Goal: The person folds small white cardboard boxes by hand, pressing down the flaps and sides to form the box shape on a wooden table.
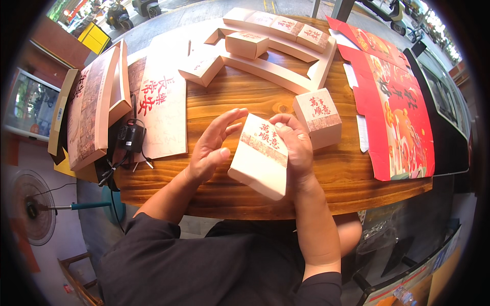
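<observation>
My right hand (296,149) grips a small cream carton box (260,168) by its right side, above the table's near edge. The box is tilted and bears red and black brush lettering over a brown printed band. Beside its left edge, my left hand (212,149) holds nothing, its fingers spread; whether a fingertip touches the box I cannot tell. Just beyond my right hand a matching cube-shaped box (325,132) stands on the wooden table (344,183). Farther back, a cream cardboard tray frame (264,74) has several similar boxes (283,26) along its far side.
Large printed box lids (95,103) stand at the left. Near them are a printed cream panel (164,126) and a black power adapter (131,134) with cables. A red printed cardboard sheet (398,118) lies at the right. A floor fan (34,206) stands lower left.
</observation>
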{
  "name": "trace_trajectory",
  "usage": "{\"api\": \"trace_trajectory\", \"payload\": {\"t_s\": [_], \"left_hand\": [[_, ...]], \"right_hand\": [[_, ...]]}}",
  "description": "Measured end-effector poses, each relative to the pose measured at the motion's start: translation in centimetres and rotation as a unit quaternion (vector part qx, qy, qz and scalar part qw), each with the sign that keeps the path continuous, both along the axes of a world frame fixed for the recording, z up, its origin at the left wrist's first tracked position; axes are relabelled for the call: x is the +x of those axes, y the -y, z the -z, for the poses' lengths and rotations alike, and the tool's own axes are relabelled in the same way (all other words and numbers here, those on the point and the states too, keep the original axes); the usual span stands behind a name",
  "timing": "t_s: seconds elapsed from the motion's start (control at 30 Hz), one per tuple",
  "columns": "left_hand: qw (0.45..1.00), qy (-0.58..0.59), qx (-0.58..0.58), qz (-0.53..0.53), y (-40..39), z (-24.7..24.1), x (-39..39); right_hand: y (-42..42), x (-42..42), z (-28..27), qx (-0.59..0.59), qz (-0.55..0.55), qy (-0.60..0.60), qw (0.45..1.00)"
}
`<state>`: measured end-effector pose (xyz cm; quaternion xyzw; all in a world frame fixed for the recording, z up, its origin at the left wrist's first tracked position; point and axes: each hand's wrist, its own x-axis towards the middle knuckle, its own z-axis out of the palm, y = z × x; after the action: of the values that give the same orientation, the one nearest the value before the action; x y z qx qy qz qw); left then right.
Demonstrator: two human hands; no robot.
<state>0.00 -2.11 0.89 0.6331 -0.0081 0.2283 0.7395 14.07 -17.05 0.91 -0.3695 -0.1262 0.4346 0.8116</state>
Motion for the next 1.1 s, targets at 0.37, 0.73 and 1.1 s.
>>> {"api": "trace_trajectory", "payload": {"t_s": [0.37,0.73,1.1], "left_hand": [[0.997,-0.014,-0.066,-0.025,-0.7,0.0,-0.4],[0.995,-0.023,-0.023,-0.096,0.4,-0.3,0.2],[0.995,-0.016,0.085,-0.057,-0.9,-0.3,-0.1]], "right_hand": [[-0.5,-0.7,1.0,0.046,-0.023,0.111,0.992],[-0.8,-1.1,0.9,-0.052,0.115,0.371,0.92],[-1.0,-0.5,0.8,-0.019,0.152,0.488,0.859]]}}
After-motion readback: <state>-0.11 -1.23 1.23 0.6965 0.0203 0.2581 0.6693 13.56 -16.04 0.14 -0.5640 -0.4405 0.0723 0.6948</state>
